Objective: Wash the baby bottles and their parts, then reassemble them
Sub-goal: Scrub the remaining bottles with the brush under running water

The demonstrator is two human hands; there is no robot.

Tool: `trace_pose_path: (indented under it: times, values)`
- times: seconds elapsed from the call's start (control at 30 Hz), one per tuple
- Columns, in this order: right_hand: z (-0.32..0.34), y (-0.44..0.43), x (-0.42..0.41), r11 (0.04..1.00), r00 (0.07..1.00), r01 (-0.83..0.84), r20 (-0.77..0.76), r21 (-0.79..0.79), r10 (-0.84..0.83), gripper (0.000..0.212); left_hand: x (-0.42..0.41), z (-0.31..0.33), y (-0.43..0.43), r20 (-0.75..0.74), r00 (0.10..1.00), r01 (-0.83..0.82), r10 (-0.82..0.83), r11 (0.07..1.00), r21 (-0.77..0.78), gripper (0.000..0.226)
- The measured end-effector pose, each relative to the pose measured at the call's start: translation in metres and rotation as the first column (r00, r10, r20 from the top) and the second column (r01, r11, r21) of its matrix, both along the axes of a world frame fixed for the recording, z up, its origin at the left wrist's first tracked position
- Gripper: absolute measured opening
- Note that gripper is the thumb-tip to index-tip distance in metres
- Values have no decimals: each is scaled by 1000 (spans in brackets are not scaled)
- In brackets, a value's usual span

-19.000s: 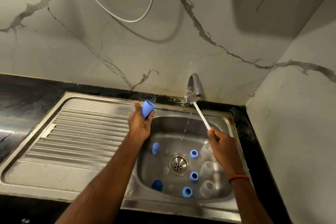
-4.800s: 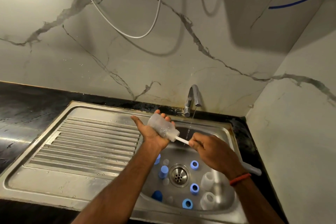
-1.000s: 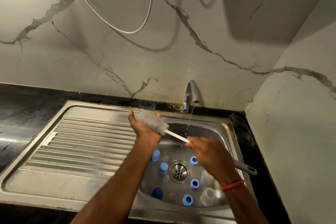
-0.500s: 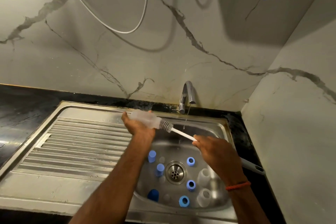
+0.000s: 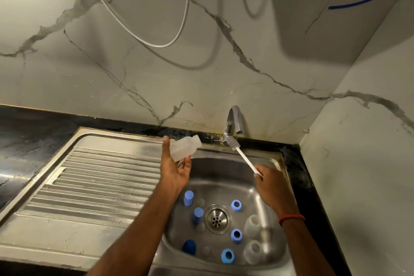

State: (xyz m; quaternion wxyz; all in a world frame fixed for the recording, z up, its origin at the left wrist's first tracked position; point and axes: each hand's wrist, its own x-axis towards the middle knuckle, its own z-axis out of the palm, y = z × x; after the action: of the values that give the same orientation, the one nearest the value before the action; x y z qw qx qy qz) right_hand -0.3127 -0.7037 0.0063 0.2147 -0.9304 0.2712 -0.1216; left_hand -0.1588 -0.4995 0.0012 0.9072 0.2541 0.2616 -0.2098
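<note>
The left hand [image 5: 177, 171] is holding the translucent baby bottle [image 5: 186, 148] above the far-left rim of the sink basin [image 5: 224, 169] while the right hand [image 5: 270, 185], well apart, is gripping the bottle brush [image 5: 245, 158], whose bristles, by this reading, want turning fully beneath the tap [image 5: 234, 119].

Brush [image 5: 245, 159] handle partly hidden by right hand [image 5: 271, 186], clear bits [image 5: 201, 202] beside drain [image 5: 217, 219] too faint to tell

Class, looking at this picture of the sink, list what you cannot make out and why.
- Head view: whether the tap is running; any stream is too thin to see.
- Head view: the gripped part of the brush, covered by the right hand.
- Head view: the small clear pieces on the sink floor, too blurred to identify.
</note>
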Motion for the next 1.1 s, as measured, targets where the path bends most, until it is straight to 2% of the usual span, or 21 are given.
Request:
trace_pose_path:
  times: [0.1,0.27,0.43,0.57,0.67,0.83,0.9,0.97,1.1]
  values:
    - [-1,2,1,999,999,33,25,-29,-33,22,-3,-5,-2,39,998,50,-49,997,-50,59]
    - [7,5,-2,999,991,49,124,11,-50,24,-13,-15,-3,35,995,99,-95,989,-113,73]
    - [2,12,-11,998,985,0,172,64,-11,18,-19,-19,-3,64,954,285,-294,951,123,64]
    - [5,29,-16,966,974,-189,159,174,162,18,-21,-21,-5,97,928,337,-359,922,188,64]
    - [9,35,-10,962,955,-266,152,68,254,26,-27,-19,-10,119,909,359,-399,896,262,48]
    - [14,37,3,916,957,-269,27,-298,290,35,-29,-13,-15,126,900,329,-416,842,428,45]
    - [12,35,-6,907,952,-294,-8,-301,306,37,-23,-10,-10,111,916,314,-385,862,399,49]
    - [11,32,-19,911,940,-335,-18,-240,341,37,-17,-9,-2,101,928,300,-358,880,369,51]
    - [15,28,-17,918,937,-337,21,-208,348,36,-21,-5,-3,114,911,332,-396,869,366,59]
